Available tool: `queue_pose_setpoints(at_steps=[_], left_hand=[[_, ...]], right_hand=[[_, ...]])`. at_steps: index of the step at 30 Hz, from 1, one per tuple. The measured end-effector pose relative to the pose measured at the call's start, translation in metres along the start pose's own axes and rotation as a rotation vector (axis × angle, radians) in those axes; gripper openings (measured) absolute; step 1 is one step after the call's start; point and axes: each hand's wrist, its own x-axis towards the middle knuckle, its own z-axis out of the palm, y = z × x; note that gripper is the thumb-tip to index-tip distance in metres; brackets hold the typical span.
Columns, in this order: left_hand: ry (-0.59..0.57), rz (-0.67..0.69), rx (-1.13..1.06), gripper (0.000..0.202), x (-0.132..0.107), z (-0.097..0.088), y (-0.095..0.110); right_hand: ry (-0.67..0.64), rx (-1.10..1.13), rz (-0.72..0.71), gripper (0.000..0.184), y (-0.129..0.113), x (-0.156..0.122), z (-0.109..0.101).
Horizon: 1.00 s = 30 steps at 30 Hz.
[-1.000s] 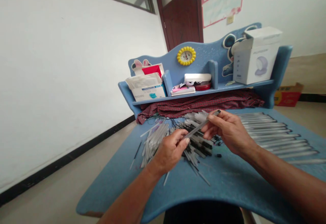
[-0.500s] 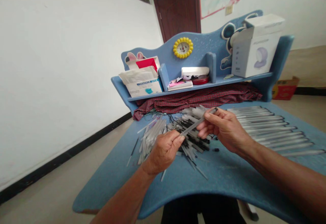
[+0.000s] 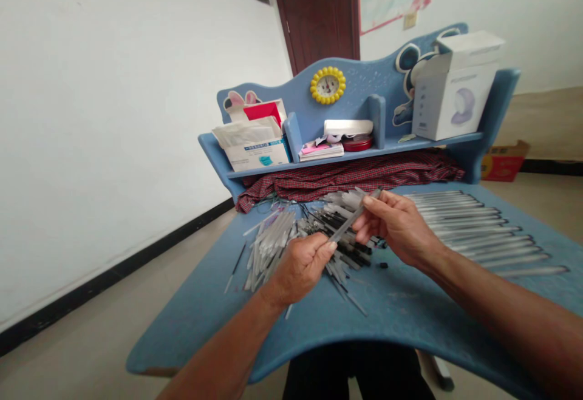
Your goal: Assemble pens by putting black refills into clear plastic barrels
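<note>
A clear pen is held slantwise in the air above the worktop, its dark end up and to the right. The left hand has its fingers curled round the lower end, thumb laid along the barrel, while the right hand pinches near the dark end between thumb and fingers, the others loosely bent beneath. Gripping it at both ends probably keeps the slim barrel steady and lets one hand turn or push against the other; the slant seems to follow from how the two forearms reach in from either side. Right behind and below the hands lies a heap of loose clear tubes with dark pieces among them, near enough, it seems, to be picked from with little reaching. A small black piece, perhaps a cap, lies apart on the worktop just beside the heap. To the right, a row of pens lies side by side, dark ends all toward the right, likely so that they stay orderly and separate from the heap; the right hand and forearm hide part of it. A checked cloth is bunched under the shelf, perhaps tucked there to leave the front free.
</note>
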Motion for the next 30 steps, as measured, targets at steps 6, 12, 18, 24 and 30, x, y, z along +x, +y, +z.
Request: queue_pose_setpoints(at_steps=[6,12,18,24,30], left_hand=[[0.03,0.06,0.036,0.034,0.005,0.003,0.0],[0.037,0.05,0.049,0.032,0.008,-0.005,-0.017],[0.107,0.087,0.145,0.036,0.008,-0.007,-0.023],[0.097,0.135,0.193,0.036,0.006,-0.003,-0.023],[0.081,0.13,0.214,0.033,0.006,-0.003,-0.024]], right_hand=[[-0.091,-0.111,-0.043,0.03,-0.004,0.002,0.006],[-0.235,-0.702,-0.312,0.027,-0.05,-0.007,0.003],[-0.1,-1.961,-0.325,0.014,-0.106,-0.026,-0.021],[-0.305,-2.326,0.084,0.024,-0.094,-0.04,-0.08],[0.047,-1.607,-0.088,0.019,-0.091,-0.051,-0.108]])
